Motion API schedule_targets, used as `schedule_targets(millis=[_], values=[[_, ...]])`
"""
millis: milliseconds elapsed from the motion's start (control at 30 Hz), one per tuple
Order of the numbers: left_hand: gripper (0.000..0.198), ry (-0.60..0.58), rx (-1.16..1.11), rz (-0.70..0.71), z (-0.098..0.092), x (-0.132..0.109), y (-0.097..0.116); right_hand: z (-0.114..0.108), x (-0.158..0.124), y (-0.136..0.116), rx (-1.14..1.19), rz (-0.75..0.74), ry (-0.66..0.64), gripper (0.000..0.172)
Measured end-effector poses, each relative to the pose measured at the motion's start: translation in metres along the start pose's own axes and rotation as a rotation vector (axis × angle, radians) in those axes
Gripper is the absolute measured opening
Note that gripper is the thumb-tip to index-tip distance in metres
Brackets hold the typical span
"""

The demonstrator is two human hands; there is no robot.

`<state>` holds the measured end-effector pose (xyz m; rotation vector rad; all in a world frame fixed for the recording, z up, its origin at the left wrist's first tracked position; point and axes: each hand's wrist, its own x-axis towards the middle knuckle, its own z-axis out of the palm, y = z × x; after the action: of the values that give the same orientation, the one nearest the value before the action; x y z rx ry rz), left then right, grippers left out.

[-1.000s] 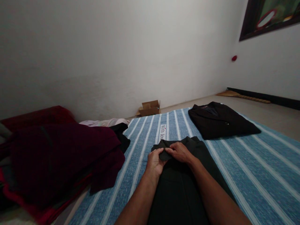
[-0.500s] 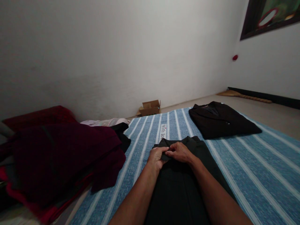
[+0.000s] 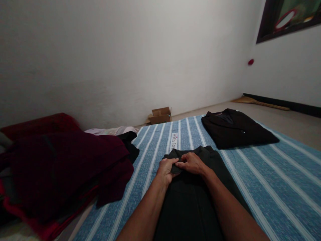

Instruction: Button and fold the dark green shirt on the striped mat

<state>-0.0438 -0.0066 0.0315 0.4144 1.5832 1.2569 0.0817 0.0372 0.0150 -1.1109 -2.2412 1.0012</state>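
Dark green-black cloth, a long garment (image 3: 190,197) laid lengthwise on the blue mat with white stripes (image 3: 263,187), is held at its far end by both hands. The left hand (image 3: 166,170) is closed on the folded upper edge of the garment, fingers curled under the fabric and thumb pressed on top. The right hand (image 3: 191,163) is set just beside it, touching it, with its fingertips pinched on the same fold. Both forearms are stretched out over the cloth.

Farther along the mat, to the right, a folded black jacket (image 3: 237,129) is laid flat, apart from the held garment. A white label with dark lettering (image 3: 174,140) is seen on the mat just beyond the hands. To the left, a heap of maroon and red clothes (image 3: 62,167) is piled at the mat's edge. A small open cardboard box (image 3: 160,115) is placed on the floor against the white wall (image 3: 125,60).
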Motion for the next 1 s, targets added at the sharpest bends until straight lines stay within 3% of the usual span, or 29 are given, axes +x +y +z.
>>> schedule_targets(millis=[267,567,1000], values=[[0.009,-0.023,0.05,0.009,-0.0009,-0.0037,0.0007,0.0004,0.0007,-0.0003,-0.02,0.003,0.001,0.032],[0.012,0.003,0.018,0.035,0.0032,-0.0065,-0.0011,0.0003,0.0009,0.0006,-0.032,-0.011,-0.006,0.031],[0.008,-0.07,-0.005,0.013,-0.0034,-0.006,-0.0002,0.0021,0.0013,0.0028,-0.035,-0.018,0.006,0.035]])
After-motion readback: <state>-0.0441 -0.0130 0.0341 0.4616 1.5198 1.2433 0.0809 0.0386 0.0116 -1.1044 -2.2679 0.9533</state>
